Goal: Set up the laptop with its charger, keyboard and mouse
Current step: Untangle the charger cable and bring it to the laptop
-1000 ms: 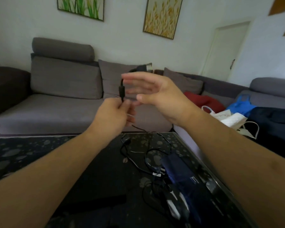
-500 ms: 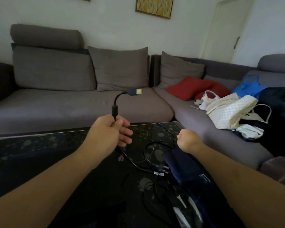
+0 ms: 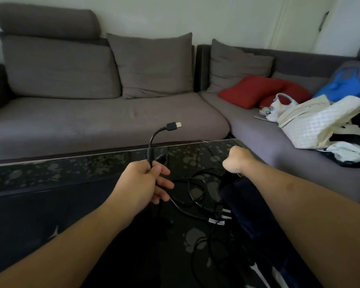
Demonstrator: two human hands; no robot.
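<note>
Black charger cable [image 3: 154, 140] in left hand [image 3: 141, 181], right hand [image 3: 235, 161] well apart.

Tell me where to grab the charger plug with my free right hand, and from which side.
Pinch the black plug body just behind its yellow tip, coming in from the right. It sticks out level toward the right above the left hand, which grips the cable lower down, so that side is open to the right hand. Probably keep the fingers off the metal end.
</note>
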